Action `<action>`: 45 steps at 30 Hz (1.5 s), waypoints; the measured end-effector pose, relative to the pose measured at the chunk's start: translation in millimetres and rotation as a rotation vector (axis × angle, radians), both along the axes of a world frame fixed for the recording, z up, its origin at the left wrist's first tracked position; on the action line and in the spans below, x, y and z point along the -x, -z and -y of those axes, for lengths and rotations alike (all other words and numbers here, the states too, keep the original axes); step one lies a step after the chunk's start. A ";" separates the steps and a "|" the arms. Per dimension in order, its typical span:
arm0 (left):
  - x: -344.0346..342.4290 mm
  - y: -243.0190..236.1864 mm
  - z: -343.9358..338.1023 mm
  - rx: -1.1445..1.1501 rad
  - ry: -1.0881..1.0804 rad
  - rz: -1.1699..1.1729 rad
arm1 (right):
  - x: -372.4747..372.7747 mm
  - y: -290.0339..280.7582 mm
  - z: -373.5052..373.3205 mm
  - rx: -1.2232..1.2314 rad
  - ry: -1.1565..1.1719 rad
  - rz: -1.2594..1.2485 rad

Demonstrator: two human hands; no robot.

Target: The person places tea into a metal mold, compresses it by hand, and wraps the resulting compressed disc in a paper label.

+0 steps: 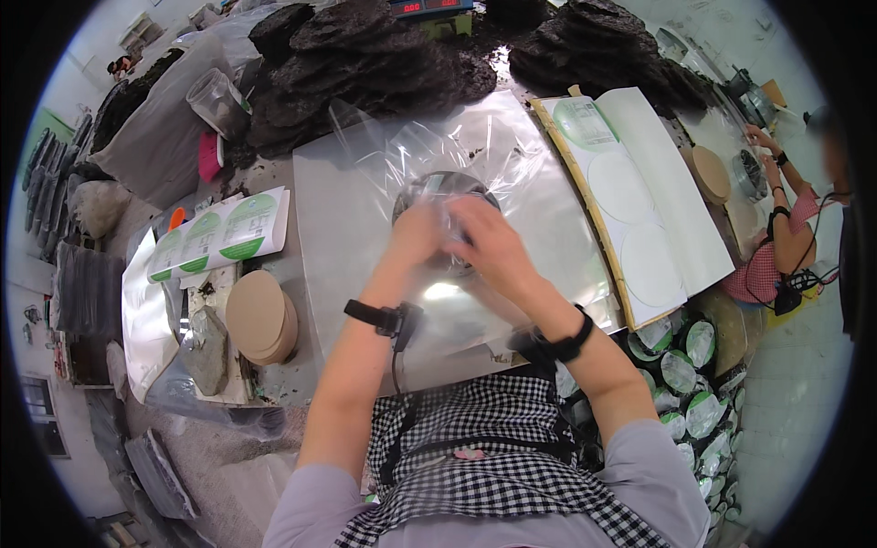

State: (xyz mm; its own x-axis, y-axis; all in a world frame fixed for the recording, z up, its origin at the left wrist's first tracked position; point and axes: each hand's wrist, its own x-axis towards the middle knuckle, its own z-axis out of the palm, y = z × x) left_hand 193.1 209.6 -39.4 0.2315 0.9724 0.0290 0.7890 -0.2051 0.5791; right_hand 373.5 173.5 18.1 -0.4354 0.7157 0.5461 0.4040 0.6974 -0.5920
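Both my hands meet over a dark round cake wrapped in a clear plastic bag on the pale work sheet. My left hand is closed at the bag's near side, blurred by motion. Beside it, my right hand has curled fingers pinching the gathered plastic. The hands cover the near part of the cake. Loose film spreads out beyond it, crumpled and shiny.
Behind stand stacks of dark flaky cakes and a scale. Green-white labels and cardboard discs lie left, a label sheet stack right. Below right are several wrapped rounds. A co-worker's hand is far right.
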 end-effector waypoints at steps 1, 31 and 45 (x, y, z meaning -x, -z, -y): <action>5.8 -10.7 2.8 0.244 -0.116 0.480 | 15.4 30.5 -21.2 0.001 -0.024 -0.001; 13.4 -55.1 39.0 -0.276 -0.297 0.496 | 16.7 62.9 -93.9 -0.044 -0.176 0.204; 5.9 -35.4 37.5 -0.061 -0.082 0.419 | -6.0 23.6 -5.0 0.518 -0.083 0.148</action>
